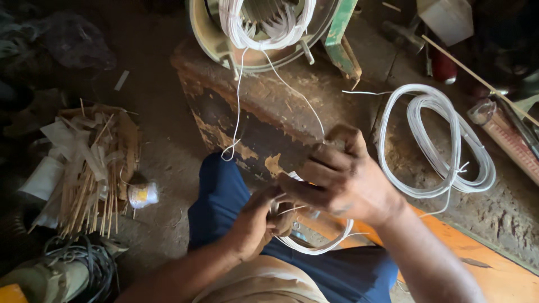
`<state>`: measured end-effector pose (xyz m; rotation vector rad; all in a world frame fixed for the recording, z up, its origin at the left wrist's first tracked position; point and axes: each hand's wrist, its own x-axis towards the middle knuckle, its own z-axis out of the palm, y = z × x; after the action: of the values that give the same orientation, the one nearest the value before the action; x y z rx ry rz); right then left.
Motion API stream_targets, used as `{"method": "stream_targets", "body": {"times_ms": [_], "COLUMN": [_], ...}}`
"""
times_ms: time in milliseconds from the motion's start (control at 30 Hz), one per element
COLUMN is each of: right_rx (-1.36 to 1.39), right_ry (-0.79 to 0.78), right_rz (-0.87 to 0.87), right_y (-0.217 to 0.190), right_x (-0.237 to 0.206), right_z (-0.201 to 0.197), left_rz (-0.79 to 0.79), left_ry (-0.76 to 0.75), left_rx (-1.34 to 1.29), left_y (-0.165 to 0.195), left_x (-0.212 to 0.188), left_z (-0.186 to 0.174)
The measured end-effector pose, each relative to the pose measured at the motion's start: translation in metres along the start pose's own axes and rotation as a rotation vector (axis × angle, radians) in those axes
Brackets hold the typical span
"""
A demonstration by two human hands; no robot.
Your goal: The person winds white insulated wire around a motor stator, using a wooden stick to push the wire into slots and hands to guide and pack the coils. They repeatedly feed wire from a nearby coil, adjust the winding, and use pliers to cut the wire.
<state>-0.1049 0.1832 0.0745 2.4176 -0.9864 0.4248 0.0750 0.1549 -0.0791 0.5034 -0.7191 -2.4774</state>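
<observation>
Both hands are working close together over the lap here. The left hand (252,224) has its fingers curled tight around a small loop of thin white insulated wire (314,244), and the loop sags out below the hands across the dark blue trousers (224,196). The right hand (342,177) sits just above and partly over the left, fingers (314,160) bent and pressed together, pinching the same white wire near the top of the loop. From there a single strand runs up to a bundle of white wire wound on a round metal motor stator (264,28), which rests on a rusty brown metal block (264,112) straight ahead. To the right, well apart from the hands, a finished oval coil of white wire (435,143) lies on the dusty surface (505,213). Over on the left there's a messy pile of thin wooden sticks and paper strips (90,168), with a small roll of white tape (142,194) just beside it on the dirt floor (163,112).
</observation>
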Motion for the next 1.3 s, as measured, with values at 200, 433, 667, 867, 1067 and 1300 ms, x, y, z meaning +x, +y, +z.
{"method": "stream_targets", "body": {"times_ms": [200,433,667,867,1067,1300], "right_rx": [0.097,0.511,0.167,0.480,0.290,0.267], "right_ry": [0.027,0.029,0.191,0.284,0.303,0.283], "right_rz": [0.287,0.237,0.427,0.821,0.818,0.976], "right_y": [-0.012,-0.001,-0.034,-0.048,-0.053,-0.049], "right_x": [0.001,-0.003,-0.004,-0.012,-0.014,-0.007], "right_z": [0.013,0.010,0.020,0.050,0.053,0.058], "left_rz": [0.140,0.122,0.060,0.024,0.028,0.029], "left_ry": [0.049,-0.261,-0.532,-0.629,-0.477,-0.514], "left_rx": [0.011,-0.010,-0.058,-0.067,-0.126,0.086], "left_y": [0.008,0.016,0.049,0.063,0.066,0.074], "left_x": [0.001,-0.018,-0.034,-0.025,-0.023,-0.009], "left_z": [-0.009,-0.009,-0.006,0.001,-0.013,-0.030]}}
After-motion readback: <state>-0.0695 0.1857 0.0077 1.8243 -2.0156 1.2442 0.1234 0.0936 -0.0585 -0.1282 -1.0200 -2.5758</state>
